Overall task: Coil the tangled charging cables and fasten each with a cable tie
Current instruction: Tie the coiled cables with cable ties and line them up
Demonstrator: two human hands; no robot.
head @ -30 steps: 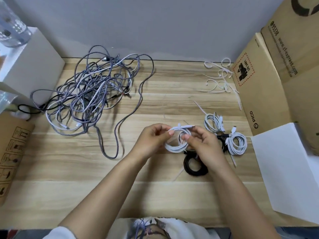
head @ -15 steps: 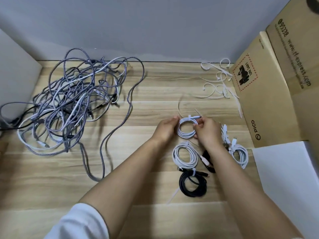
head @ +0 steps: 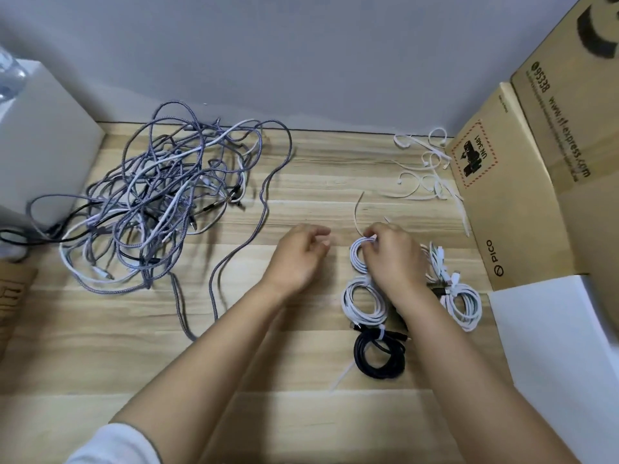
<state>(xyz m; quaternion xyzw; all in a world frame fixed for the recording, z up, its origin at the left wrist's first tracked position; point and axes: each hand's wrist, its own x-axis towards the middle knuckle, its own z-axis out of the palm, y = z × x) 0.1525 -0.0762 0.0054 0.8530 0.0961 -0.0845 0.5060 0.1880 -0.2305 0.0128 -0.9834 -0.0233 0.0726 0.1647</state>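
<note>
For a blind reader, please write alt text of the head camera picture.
The right hand pinches a coiled white cable on a wooden table, while the left hand hovers empty beside it. Tied coils lie nearby, a cable tangle farther left.

Tangle [head: 160,202] left; coils [head: 365,303] right; ties [head: 425,169] behind.

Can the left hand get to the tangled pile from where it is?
Probably yes. The left hand holds nothing and hovers over bare table, with only a trailing grey cable loop between it and the tangled pile.
</note>
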